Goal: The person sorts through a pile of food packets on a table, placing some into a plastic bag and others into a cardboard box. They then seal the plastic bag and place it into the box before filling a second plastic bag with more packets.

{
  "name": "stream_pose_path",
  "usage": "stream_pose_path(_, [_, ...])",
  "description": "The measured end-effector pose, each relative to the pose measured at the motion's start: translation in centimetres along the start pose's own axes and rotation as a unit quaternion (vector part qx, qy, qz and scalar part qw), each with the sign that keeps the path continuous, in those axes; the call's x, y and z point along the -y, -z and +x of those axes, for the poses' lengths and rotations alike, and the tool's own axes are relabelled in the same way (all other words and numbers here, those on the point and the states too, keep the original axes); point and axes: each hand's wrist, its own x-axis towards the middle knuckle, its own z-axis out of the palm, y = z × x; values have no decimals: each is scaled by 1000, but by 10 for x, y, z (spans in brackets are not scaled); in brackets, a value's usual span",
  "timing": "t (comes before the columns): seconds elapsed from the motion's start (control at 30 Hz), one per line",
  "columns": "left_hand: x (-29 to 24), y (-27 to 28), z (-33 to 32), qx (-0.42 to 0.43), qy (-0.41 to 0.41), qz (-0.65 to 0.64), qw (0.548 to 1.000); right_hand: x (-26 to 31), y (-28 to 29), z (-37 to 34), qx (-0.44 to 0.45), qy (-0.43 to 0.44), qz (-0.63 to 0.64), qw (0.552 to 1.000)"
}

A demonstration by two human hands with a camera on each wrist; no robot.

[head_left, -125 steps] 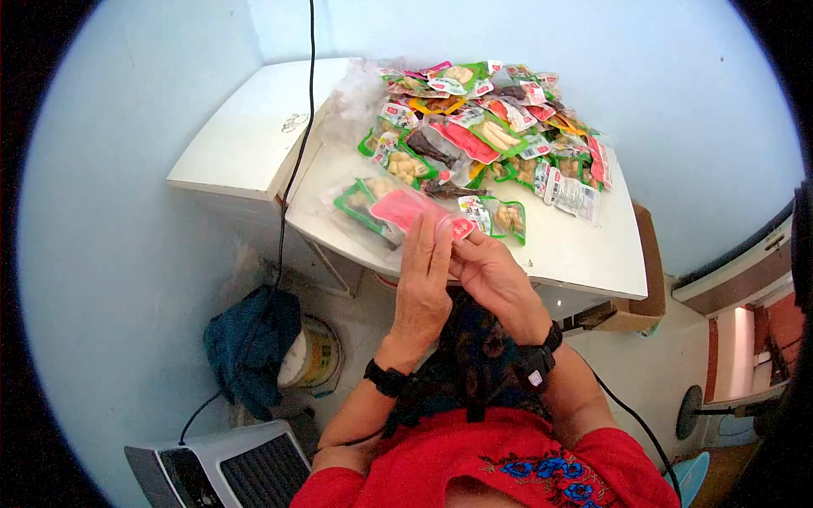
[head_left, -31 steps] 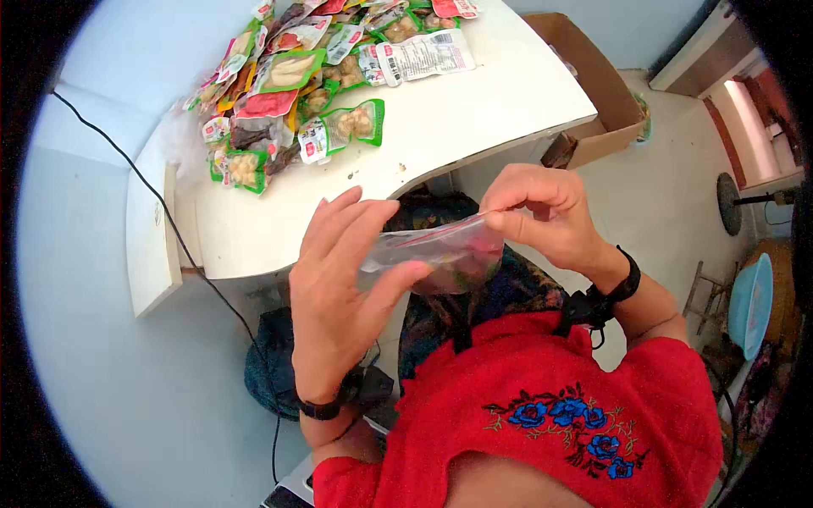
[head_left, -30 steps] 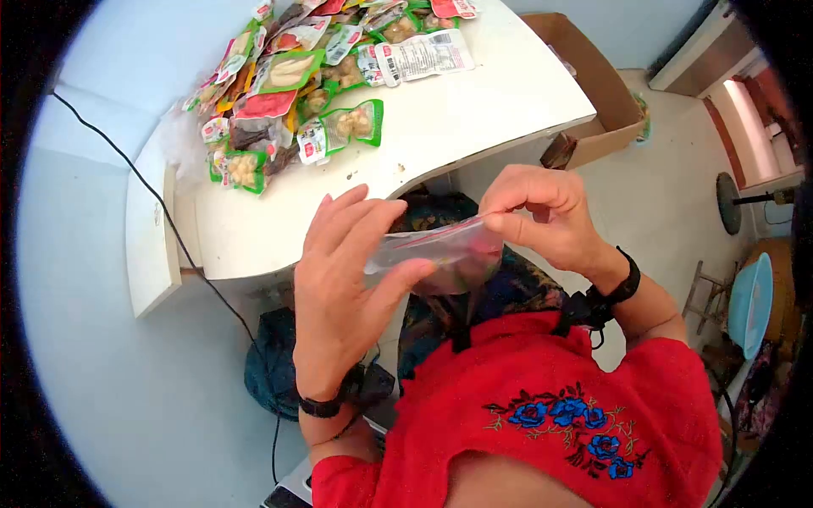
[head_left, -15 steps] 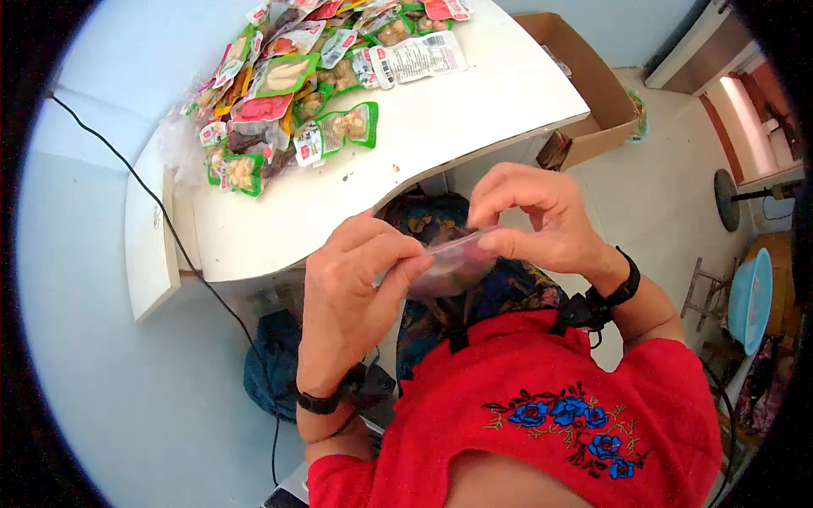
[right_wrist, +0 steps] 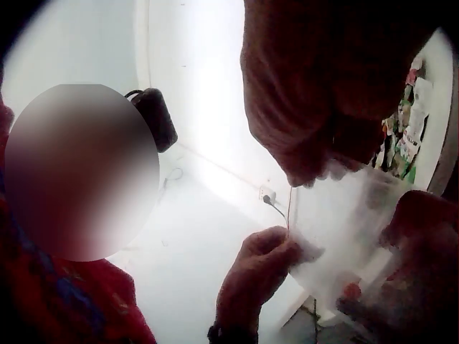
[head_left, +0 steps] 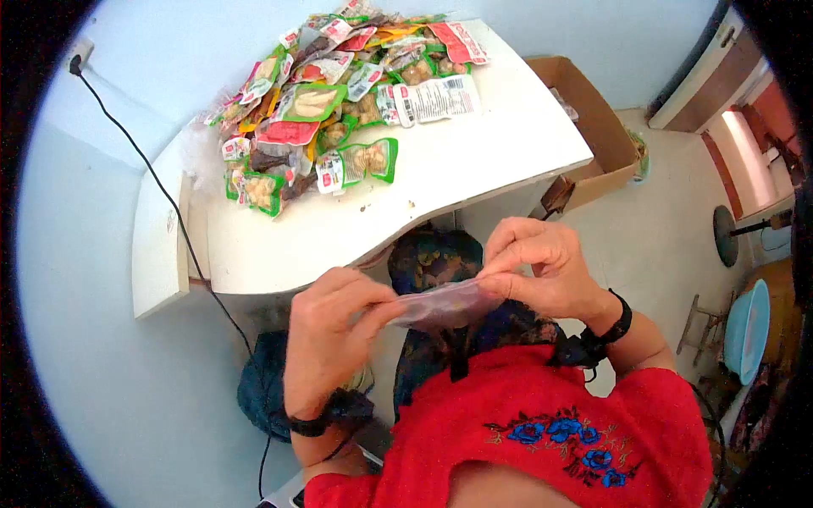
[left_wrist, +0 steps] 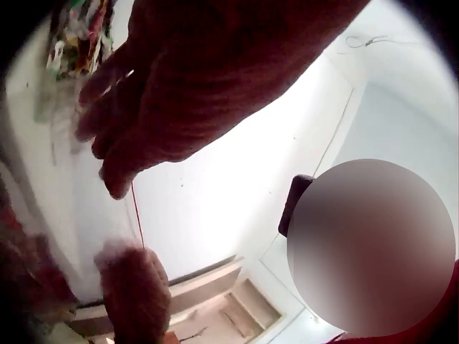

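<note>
Clear plastic bag [head_left: 445, 306] stretches between left hand [head_left: 332, 330] and right hand [head_left: 549, 269], both pinching its edge; a white packet [head_left: 436, 103] bears a barcode [head_left: 458, 83] and illegibly small print.

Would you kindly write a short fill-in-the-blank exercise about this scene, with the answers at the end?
1. Counting the left hand and the right hand, the number of hands holding the plastic bag is ____.
2. The tabletop under the heap of packets is coloured ____.
3. The embroidered flowers on the red shirt are coloured ____.
4. In the head view, the cardboard box stands to the ____ of the tabletop.

Missing words: two; white; blue; right.
</note>
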Motion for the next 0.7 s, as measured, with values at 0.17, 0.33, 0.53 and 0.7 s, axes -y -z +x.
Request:
stream_pose_path(0.17, [10, 21, -12, 7, 67, -7, 998, 4, 1, -1, 13, -12, 8, 1000])
stream_pose_path(0.33, [19, 40, -17, -2, 65, 54, 996, 1, -1, 1, 8, 1, 13, 1000])
stream_pose_path(0.53, [-22, 17, -6, -56, -50, 55, 996, 7, -6, 2, 26, 7, 8, 1000])
stream_pose_path(0.7, [-17, -23, -1, -22, -108, 28, 994, 12, -9, 3, 33, 20, -12, 999])
